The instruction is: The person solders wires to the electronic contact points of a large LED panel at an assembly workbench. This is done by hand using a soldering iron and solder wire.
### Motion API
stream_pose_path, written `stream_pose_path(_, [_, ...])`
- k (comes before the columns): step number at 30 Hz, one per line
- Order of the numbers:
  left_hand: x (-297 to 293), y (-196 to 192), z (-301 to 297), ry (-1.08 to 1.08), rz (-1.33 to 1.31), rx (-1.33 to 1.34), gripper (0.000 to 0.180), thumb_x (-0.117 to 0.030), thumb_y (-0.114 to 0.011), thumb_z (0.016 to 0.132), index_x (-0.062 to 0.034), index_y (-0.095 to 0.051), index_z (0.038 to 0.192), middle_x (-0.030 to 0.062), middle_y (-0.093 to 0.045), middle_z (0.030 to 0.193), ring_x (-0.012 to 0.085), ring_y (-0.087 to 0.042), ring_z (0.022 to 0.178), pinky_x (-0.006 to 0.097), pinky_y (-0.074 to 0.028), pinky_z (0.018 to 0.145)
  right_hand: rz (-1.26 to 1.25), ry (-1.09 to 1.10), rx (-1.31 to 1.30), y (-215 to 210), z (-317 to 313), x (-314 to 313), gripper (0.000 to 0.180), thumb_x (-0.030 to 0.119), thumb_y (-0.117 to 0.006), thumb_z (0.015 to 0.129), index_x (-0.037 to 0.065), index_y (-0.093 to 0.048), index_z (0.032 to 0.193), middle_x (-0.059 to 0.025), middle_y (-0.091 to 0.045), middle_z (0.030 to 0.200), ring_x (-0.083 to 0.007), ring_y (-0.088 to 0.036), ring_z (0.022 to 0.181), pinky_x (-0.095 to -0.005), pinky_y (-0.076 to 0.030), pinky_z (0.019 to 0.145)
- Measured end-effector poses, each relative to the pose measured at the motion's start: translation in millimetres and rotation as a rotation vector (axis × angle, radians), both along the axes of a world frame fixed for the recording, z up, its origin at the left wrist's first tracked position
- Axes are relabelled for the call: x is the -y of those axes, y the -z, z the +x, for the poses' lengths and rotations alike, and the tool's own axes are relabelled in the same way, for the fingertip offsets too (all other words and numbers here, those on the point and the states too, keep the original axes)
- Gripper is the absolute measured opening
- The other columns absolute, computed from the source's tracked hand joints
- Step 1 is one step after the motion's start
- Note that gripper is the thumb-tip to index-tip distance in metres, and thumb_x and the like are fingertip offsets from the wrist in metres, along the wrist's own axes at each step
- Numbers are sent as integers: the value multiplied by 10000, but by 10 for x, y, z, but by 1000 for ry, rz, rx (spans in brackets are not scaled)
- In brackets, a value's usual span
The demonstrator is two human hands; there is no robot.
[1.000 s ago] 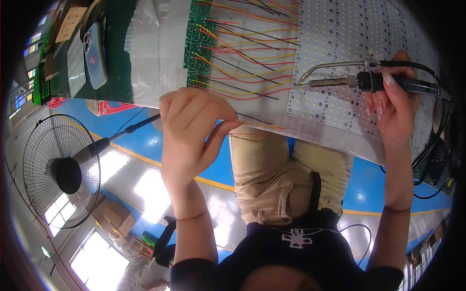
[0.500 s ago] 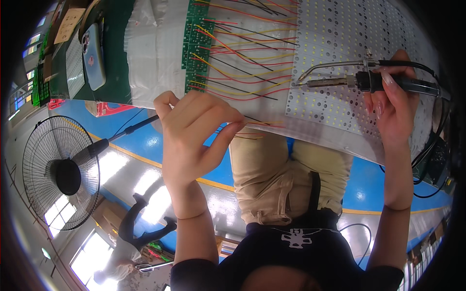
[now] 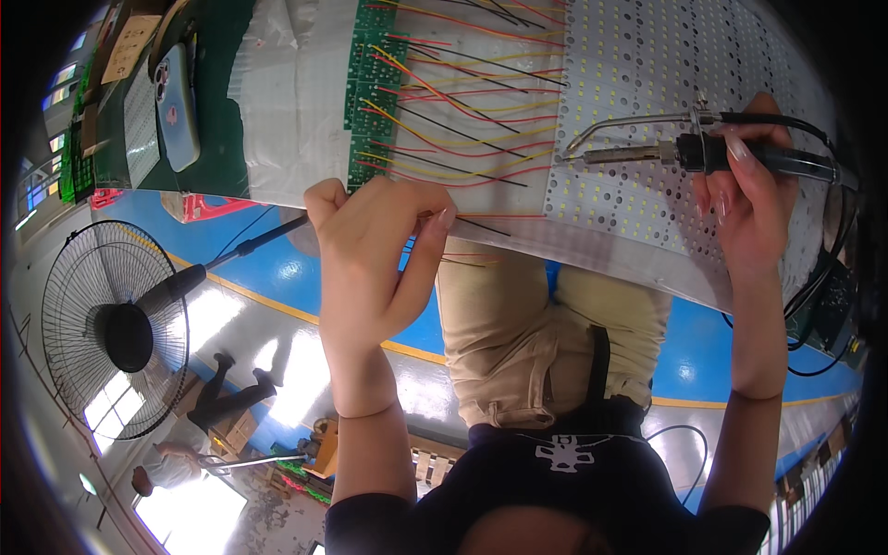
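Observation:
My right hand [image 3: 754,199] grips a soldering iron [image 3: 708,155] with a thin metal solder-feed tube [image 3: 629,121] clamped to it. Both tips point left, at the left edge of a pale panel [image 3: 638,199] dotted with small yellow LEDs. Thumb and fingers of my left hand [image 3: 370,245] are pinched at the near end of a row of wires, closed on a red wire [image 3: 504,216]. A black wire [image 3: 486,226] sticks out beside them. Green circuit boards [image 3: 365,120] lie left of the panel, with several red, yellow and black wires [image 3: 472,129] fanning toward it; my left hand covers the nearest board end.
On the green table surface at the far left lies a phone [image 3: 178,106], beside white sheeting [image 3: 291,102]. A standing fan [image 3: 129,338] is at the left, beyond the table. Black cables [image 3: 814,291] hang at the right edge. A person [image 3: 190,453] walks in the background.
My left hand has shifted slightly, and the red wire at its fingertips now stretches straighter toward the panel. The soldering iron has hardly moved. The background person has moved left.

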State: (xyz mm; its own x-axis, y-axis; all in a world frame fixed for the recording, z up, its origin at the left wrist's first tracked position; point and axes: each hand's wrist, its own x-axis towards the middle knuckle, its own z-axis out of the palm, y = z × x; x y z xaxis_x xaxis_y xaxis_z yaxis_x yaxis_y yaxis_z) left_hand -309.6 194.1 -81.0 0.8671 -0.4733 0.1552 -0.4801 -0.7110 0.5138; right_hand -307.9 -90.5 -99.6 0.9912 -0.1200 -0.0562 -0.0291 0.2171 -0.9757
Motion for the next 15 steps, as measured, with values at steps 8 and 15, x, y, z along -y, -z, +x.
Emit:
stream_pose_path(8, [113, 8, -30, -35, 53, 63, 27, -20, -537, 785, -45, -546, 794, 7, -566, 687, 119, -423, 521, 298, -225, 684, 30, 1, 2, 6, -5, 7, 113, 61, -600, 789, -3, -511, 818, 6, -393, 747, -61, -357, 416, -247, -363, 392])
stream_pose_path(15, [215, 115, -51, -104, 46, 118, 54, -42, -546, 797, -92, -526, 794, -10, -555, 691, 158, -497, 587, 301, -256, 651, 35, -12, 23, 2, -8, 7, 109, 54, -600, 790, -11, -520, 827, 3, -399, 748, -65, -357, 406, -249, -356, 392])
